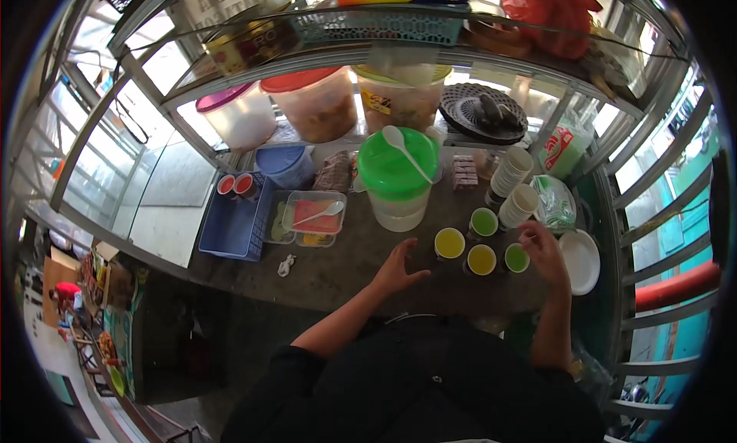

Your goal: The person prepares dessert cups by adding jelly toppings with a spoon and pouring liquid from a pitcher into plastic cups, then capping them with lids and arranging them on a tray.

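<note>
My left hand (401, 269) is over the dark counter with its fingers apart and nothing in it, just left of a cup of yellow liquid (449, 243). A second yellow-filled cup (480, 260) stands to the right of that one. Two cups hold green liquid: one farther back (484, 223) and one nearer (517, 258). Beside the nearer green cup is my right hand (543, 252), its fingers loosely bent and apart, with nothing visible in them. Close behind it rise two stacks of paper cups (519, 205).
A clear tub with a green lid (395, 163) carries a white ladle (407, 153). To the left are a blue basket (230, 232) with red-topped cups and a plastic container (313, 213). White plates (580, 262) lie at the right edge. A glass-fronted shelf (399, 55) hangs above.
</note>
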`<state>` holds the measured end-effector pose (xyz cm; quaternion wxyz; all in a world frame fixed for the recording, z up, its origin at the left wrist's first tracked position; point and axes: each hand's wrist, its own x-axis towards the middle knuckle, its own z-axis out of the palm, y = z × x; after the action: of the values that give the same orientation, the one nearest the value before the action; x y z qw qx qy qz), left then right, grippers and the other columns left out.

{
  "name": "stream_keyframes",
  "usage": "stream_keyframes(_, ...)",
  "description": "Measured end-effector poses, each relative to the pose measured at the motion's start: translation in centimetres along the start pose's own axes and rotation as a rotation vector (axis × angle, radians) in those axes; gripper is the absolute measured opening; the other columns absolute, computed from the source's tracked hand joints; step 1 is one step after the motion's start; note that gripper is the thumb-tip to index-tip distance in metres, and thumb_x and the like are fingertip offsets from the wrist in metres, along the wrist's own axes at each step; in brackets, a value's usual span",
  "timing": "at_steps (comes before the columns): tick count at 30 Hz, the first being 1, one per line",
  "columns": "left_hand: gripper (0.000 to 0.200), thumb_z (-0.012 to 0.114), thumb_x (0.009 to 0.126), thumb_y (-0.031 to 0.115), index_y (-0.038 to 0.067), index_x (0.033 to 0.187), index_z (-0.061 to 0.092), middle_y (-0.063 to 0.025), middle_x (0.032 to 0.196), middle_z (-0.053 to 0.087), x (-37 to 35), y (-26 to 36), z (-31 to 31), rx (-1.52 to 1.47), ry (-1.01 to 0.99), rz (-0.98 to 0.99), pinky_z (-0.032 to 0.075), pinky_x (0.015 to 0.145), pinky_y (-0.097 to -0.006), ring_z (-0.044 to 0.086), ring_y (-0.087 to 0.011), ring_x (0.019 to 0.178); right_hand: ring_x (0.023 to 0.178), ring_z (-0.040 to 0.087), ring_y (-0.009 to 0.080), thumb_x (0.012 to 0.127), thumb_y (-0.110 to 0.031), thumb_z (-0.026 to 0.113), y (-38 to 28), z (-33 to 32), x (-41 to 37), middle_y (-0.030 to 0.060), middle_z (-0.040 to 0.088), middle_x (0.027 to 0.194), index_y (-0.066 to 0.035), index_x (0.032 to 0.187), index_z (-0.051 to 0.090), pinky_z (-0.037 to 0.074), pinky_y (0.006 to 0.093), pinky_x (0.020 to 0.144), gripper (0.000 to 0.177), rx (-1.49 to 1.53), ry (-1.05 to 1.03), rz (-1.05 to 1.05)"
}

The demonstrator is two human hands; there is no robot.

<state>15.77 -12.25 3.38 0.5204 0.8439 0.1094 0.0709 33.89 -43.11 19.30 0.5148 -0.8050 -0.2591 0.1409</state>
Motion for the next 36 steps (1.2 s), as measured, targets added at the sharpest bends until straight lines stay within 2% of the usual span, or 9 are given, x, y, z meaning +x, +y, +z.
stream_keyframes(4,0.106,0.091,0.073,0.04,0.008,0.154,0.031,-0.0192,0.147,0.045,3.9,-0.9,1.3,0.024,-0.022,0.242,0.049,0.104,-0.0423,0.054,-0.0311,0.128,0.094,0.062,0.023,0.086,-0.021,0.075,-1.1,1.3,-1.3,0.01,0.063,0.103,-0.008,0.121,0.065,0.051,0.036,0.086,0.039,-0.327,-0.132,0.047)
stream_keyframes(7,0.11,0.091,0.071,0.043,0.006,0.154,0.03,-0.0207,0.151,0.042,6.1,1.8,1.3,0.089,-0.129,0.255,0.045,0.11,-0.0463,0.046,-0.0376,0.138,0.105,0.064,0.0313,0.08,-0.025,0.08,-2.6,3.1,-1.5,0.0136,0.063,0.112,-0.012,0.124,0.064,0.052,0.043,0.091,0.049,-0.579,-0.181,0.016)
stream_keyframes(10,0.111,0.092,0.065,0.04,0.017,0.155,0.032,-0.0179,0.15,0.044,7.5,3.8,1.7,0.235,-0.166,0.255,0.049,0.105,-0.051,0.053,-0.0428,0.13,0.112,0.062,0.0344,0.075,-0.026,0.084,-2.1,5.5,-1.4,0.014,0.06,0.121,-0.015,0.129,0.061,0.052,0.0458,0.095,0.059,-0.753,-0.245,-0.052)
stream_keyframes(13,0.107,0.09,0.064,0.036,0.02,0.154,0.035,-0.0198,0.153,0.042,8.4,6.7,1.6,0.436,-0.343,0.138,0.047,0.108,-0.0485,0.05,-0.042,0.135,0.115,0.061,0.0362,0.072,-0.025,0.087,0.4,7.9,-0.7,0.0141,0.057,0.126,-0.017,0.133,0.058,0.053,0.0467,0.097,0.068,-0.824,-0.288,-0.064)
stream_keyframes(15,0.1,0.089,0.063,0.031,0.023,0.15,0.04,-0.0187,0.151,0.044,8.9,6.6,2.4,0.48,-0.362,0.113,0.049,0.106,-0.0493,0.053,-0.0424,0.131,0.115,0.061,0.038,0.069,-0.024,0.089,1.4,9.1,-0.3,0.0146,0.056,0.127,-0.017,0.134,0.057,0.054,0.0473,0.096,0.072,-0.884,-0.308,-0.041)
stream_keyframes(24,0.079,0.084,0.065,0.016,0.018,0.138,0.053,-0.0185,0.133,0.056,8.1,6.4,4.6,0.48,-0.213,0.135,0.054,0.097,-0.0504,0.062,-0.0419,0.117,0.113,0.061,0.0395,0.069,-0.019,0.086,4.4,10.6,1.3,0.0152,0.056,0.123,-0.018,0.129,0.059,0.056,0.0493,0.091,0.065,-0.938,-0.391,-0.002)
stream_keyframes(28,0.07,0.082,0.066,0.015,0.017,0.132,0.057,-0.0208,0.124,0.06,8.0,5.2,4.9,0.441,-0.139,0.184,0.054,0.094,-0.0511,0.064,-0.0435,0.109,0.117,0.059,0.0403,0.068,-0.016,0.086,3.8,10.4,1.5,0.0167,0.055,0.126,-0.016,0.13,0.059,0.053,0.05,0.097,0.069,-0.902,-0.413,0.032)
stream_keyframes(33,0.067,0.083,0.067,0.016,0.016,0.128,0.057,-0.0214,0.119,0.061,6.6,5.3,2.8,0.461,-0.214,0.129,0.055,0.09,-0.0515,0.066,-0.0441,0.105,0.113,0.061,0.0417,0.075,-0.02,0.079,4.2,10.6,2.1,0.0184,0.057,0.122,-0.014,0.122,0.062,0.055,0.0507,0.093,0.05,-0.912,-0.473,-0.05)
stream_keyframes(36,0.07,0.085,0.065,0.02,0.017,0.129,0.057,-0.0213,0.12,0.061,5.5,4.0,0.9,0.427,-0.248,0.088,0.055,0.091,-0.0509,0.065,-0.0435,0.107,0.112,0.061,0.0427,0.074,-0.018,0.078,3.7,11.3,2.5,0.0193,0.058,0.122,-0.014,0.121,0.062,0.053,0.0503,0.095,0.049,-0.881,-0.484,-0.154)
